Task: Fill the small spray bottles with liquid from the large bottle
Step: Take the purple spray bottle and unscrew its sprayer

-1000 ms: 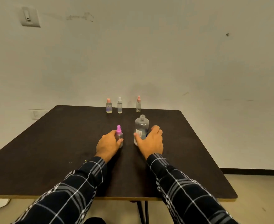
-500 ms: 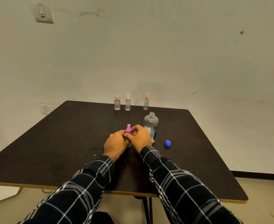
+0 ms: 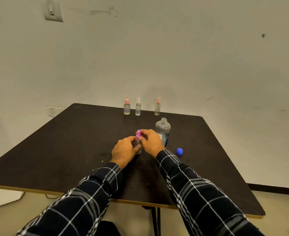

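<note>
Small spray bottle (image 3: 138, 143) — left hand (image 3: 123, 151) grips its body, right hand (image 3: 151, 141) pinches its pink cap (image 3: 138, 134).

We read no words or numbers anywhere; the large bottle (image 3: 162, 128) carries a white and blue label (image 3: 161, 137), but its print is too small and blurred for us.

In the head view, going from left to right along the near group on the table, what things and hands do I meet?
left hand → purple-capped spray bottle → right hand → large bottle → blue cap
</note>
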